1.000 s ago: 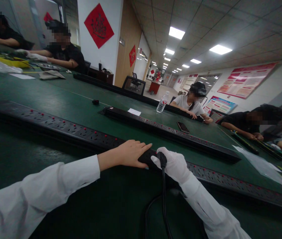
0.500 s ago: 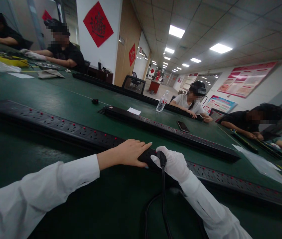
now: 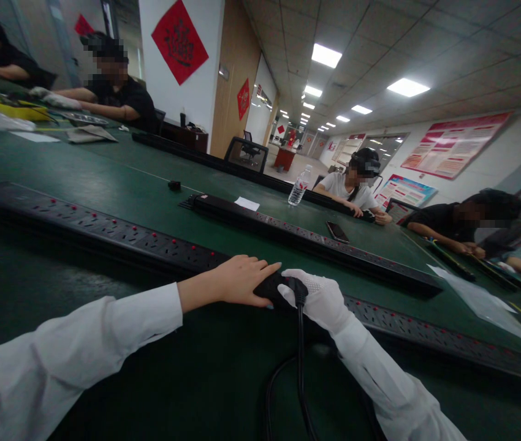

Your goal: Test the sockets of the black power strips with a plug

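Note:
A long black power strip (image 3: 150, 242) with red-dotted sockets runs across the green table in front of me. My left hand (image 3: 242, 282), ungloved, straddles its middle, fingers over the far edge and thumb on the near side. Just right of it, my right hand (image 3: 322, 300) in a white glove is closed around a black power plug (image 3: 299, 289). The plug is against the top of the strip; its prongs and the socket beneath are hidden. From the plug a thick black cable (image 3: 301, 361) hangs toward me and loops over the table.
Beyond lies a second power strip (image 3: 306, 236), with a phone (image 3: 336, 232), a water bottle (image 3: 300, 185) and a small black piece (image 3: 174, 185) near it. Clear plastic sheeting (image 3: 485, 303) is at the right. Several people sit around the table, working with their hands.
Both hands stay in place on the strip and plug. The plug's top leans slightly left compared with before, and the view has shifted a little.

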### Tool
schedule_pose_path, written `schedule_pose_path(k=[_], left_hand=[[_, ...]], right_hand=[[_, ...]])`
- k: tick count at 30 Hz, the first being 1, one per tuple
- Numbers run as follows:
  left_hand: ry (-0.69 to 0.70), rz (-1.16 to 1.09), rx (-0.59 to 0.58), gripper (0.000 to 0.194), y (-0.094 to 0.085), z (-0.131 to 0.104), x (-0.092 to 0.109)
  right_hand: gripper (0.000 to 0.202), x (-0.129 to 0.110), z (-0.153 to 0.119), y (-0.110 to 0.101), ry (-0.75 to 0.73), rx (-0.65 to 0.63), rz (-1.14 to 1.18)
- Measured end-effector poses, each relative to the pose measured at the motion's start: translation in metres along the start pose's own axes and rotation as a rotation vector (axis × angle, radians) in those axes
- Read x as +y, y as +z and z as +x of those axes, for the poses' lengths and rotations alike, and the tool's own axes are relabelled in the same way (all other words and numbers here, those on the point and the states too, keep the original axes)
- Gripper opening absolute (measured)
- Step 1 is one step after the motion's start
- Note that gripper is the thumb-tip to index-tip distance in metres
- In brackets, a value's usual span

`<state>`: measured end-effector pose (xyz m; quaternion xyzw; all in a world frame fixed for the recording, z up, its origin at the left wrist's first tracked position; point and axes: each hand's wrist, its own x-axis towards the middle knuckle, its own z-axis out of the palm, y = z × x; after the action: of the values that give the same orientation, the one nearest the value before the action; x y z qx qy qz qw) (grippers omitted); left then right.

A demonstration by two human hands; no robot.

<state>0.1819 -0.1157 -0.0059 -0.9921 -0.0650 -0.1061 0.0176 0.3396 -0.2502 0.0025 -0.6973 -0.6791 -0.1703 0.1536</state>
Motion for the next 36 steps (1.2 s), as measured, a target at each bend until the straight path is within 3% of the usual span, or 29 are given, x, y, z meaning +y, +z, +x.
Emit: schedule_pose_path(k=[36], left_hand=[[-0.002,-0.01,-0.009,0.076,-0.0006,0.0005,0.0]], right_hand=[[0.029,-0.003,0.0006,-0.0034,-0.01,-0.028,-0.097]])
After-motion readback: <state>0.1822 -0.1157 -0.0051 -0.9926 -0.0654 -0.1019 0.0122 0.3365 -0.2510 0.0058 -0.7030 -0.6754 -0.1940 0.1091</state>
